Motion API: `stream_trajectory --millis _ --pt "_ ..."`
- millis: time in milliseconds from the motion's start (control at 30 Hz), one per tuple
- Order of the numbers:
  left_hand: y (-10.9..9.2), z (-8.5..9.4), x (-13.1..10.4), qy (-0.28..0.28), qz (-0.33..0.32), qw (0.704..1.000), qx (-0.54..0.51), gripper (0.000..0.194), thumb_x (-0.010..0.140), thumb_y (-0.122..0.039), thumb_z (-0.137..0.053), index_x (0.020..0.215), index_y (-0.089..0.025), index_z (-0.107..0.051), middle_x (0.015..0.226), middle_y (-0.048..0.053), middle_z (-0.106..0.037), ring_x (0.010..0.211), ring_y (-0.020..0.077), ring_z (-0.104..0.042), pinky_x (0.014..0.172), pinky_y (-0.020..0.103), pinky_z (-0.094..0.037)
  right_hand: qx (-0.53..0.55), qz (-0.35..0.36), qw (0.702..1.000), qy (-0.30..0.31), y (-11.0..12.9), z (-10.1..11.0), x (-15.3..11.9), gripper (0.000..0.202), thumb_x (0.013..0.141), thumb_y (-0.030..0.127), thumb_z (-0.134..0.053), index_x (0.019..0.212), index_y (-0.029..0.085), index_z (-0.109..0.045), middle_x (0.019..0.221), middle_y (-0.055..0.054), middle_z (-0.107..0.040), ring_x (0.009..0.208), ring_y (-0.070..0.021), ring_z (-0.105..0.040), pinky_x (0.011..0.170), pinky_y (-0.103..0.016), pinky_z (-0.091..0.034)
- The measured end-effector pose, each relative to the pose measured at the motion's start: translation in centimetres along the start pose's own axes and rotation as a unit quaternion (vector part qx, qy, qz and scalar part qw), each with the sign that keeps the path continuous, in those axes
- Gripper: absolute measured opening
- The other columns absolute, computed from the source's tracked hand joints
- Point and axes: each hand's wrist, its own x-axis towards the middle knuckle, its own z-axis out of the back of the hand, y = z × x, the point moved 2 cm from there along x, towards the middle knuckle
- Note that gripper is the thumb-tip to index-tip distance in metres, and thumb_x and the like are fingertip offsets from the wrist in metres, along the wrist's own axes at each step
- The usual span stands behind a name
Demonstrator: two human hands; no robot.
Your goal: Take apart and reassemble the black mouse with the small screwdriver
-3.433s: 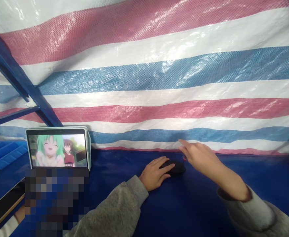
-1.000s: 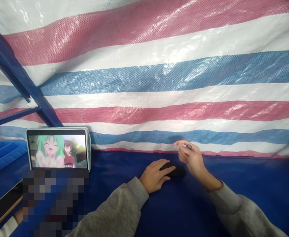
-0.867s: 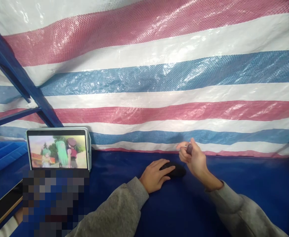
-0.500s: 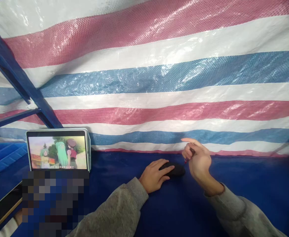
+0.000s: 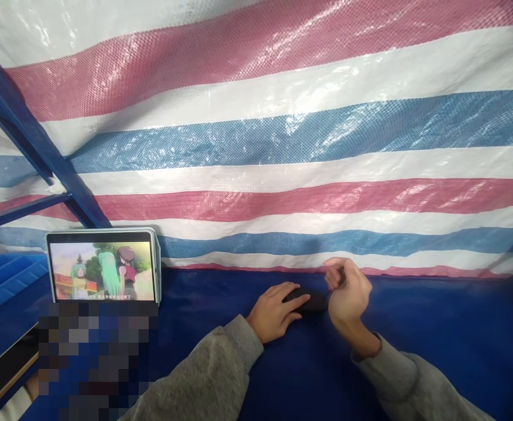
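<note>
My left hand (image 5: 276,313) lies over a black, rounded object that looks like a computer mouse (image 5: 313,300), its fingers gripping the near left end against the table. Faint pale markings show on the object beside the fingers. At its right end, my right hand (image 5: 347,292) is raised with the wrist bent and the fingers curled. In those fingers is a slim screwdriver-like tool with a dark handle and reddish shaft, mostly hidden now. Whether its tip touches the black object I cannot tell.
A tablet (image 5: 102,235) in a pale case stands at left, playing a cartoon. Blue trays (image 5: 14,275) and a dark flat device (image 5: 6,368) lie beyond it, with part of another person's hand (image 5: 32,386). A striped tarp (image 5: 282,204) hangs behind the blue table (image 5: 436,351).
My right hand has dipped and turned, and its extended index finger has curled in. The sleeve moved slightly left. My left hand and the black object stayed put.
</note>
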Motion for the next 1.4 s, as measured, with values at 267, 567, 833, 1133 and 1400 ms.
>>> stream_trajectory --millis 267,567,833,1133,1400 --pt "0.0 -0.1 0.0 0.003 0.003 1.000 0.003 0.041 0.097 -0.037 -0.046 0.137 -0.028 -0.046 0.140 0.008 -0.047 0.130 0.0235 -0.044 0.107 0.042 -0.040 -0.029 -0.006 0.999 0.022 -0.2 0.0 0.1 0.037 0.091 0.036 -0.045 0.058 0.020 -0.043 0.051 0.006 -0.032 0.045 -0.0080 -0.030 0.044 -0.025 -0.024" --pt "0.2 -0.3 -0.1 -0.005 -0.010 1.000 0.008 0.040 0.097 -0.035 -0.047 0.137 -0.027 -0.047 0.141 0.007 -0.046 0.131 0.0234 -0.043 0.107 0.042 -0.040 0.011 -0.188 0.943 0.274 0.5 0.2 3.1 0.046 0.086 0.043 -0.057 0.047 0.019 -0.050 0.036 0.004 -0.036 0.034 -0.0083 -0.033 0.040 -0.026 -0.021" --pt "0.1 -0.2 -0.1 -0.006 -0.014 1.000 0.006 0.040 0.097 -0.034 -0.048 0.136 -0.026 -0.048 0.141 0.008 -0.047 0.132 0.0233 -0.043 0.108 0.042 -0.039 0.043 -0.209 0.972 0.099 -0.3 0.1 3.1 0.043 0.082 0.037 -0.059 0.048 0.019 -0.040 0.042 0.009 -0.023 0.036 -0.0044 -0.018 0.039 -0.024 -0.013" --pt "0.1 -0.1 0.0 0.006 0.001 1.000 0.004 0.041 0.096 -0.034 -0.048 0.136 -0.027 -0.047 0.141 0.008 -0.046 0.130 0.0235 -0.044 0.107 0.042 -0.040 -0.017 -0.066 0.997 -0.029 0.2 -0.2 0.4 0.027 0.086 0.030 -0.047 0.061 0.021 -0.042 0.052 0.007 -0.028 0.044 -0.0075 -0.026 0.043 -0.024 -0.020" --pt "0.0 0.0 0.0 0.006 0.016 1.000 -0.004 0.043 0.096 -0.034 -0.049 0.139 -0.029 -0.044 0.140 0.007 -0.047 0.129 0.0226 -0.045 0.106 0.042 -0.041 -0.061 -0.044 0.997 -0.016 0.5 -0.2 -1.0 0.029 0.087 0.035 -0.051 0.064 0.021 -0.042 0.067 0.002 -0.042 0.061 -0.0117 -0.038 0.056 -0.027 -0.029"
